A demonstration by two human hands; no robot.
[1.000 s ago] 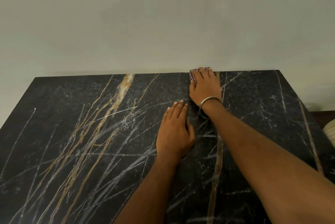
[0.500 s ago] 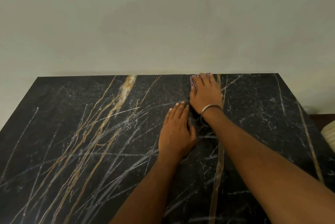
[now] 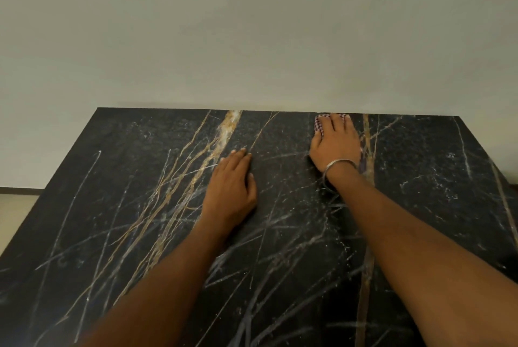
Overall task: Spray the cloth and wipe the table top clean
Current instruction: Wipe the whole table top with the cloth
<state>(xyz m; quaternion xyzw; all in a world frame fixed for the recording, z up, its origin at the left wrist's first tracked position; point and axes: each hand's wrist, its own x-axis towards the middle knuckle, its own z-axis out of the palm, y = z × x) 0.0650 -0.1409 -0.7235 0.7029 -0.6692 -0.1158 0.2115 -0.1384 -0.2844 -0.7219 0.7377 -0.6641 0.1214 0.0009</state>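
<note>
Here the cloth (image 3: 319,124), checked red and white, is pressed flat against the dark marble table top (image 3: 420,178) at its far edge, just under the straight fingers of the right hand (image 3: 335,144); only its far-left corner is seen. The left hand (image 3: 231,186) is laid flat on the stone, fingers together, well apart from the cloth.
</note>
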